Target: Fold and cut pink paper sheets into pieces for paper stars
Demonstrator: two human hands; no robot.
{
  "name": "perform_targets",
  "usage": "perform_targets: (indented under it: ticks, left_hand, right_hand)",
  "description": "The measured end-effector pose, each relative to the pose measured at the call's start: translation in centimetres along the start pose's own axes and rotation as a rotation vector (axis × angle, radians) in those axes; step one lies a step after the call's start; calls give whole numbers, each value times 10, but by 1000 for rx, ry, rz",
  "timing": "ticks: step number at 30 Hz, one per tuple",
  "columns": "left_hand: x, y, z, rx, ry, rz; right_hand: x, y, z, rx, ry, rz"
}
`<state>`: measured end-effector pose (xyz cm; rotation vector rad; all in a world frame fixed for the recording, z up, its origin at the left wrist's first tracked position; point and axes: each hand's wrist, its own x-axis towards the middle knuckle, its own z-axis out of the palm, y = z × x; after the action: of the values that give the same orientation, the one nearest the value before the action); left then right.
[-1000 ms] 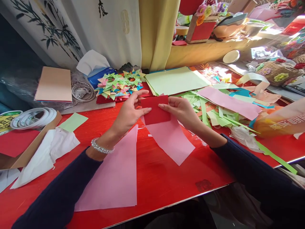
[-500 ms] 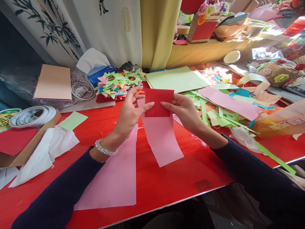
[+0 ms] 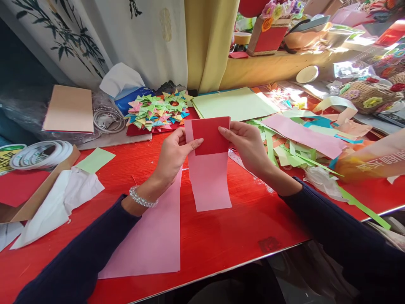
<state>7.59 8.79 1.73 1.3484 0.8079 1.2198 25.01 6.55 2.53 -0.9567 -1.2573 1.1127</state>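
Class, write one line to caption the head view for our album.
Two hands, left and right, hold a red square against a pink strip above a red table.

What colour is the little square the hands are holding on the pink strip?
The small paper square is red, clearest in the head view.

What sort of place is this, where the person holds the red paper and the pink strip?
It looks like a home or small workshop craft table: there are folded paper stars, a heap of green paper strips, and rolls of tape in a box.
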Motion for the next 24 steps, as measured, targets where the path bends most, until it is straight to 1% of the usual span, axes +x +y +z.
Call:
perform_targets:
  ticks: [4, 11, 24]
  left_hand:
    - [0, -2, -2, -14, -12, 12]
    - [0, -2, -2, 3, -11, 19]
    - [-1, -2, 1, -65, 20, -22]
  right_hand:
    - [0, -1, 0, 17, -23, -11]
    - [0, 0, -1, 12, -26, -34]
    - [0, 1, -1, -23, -23, -21]
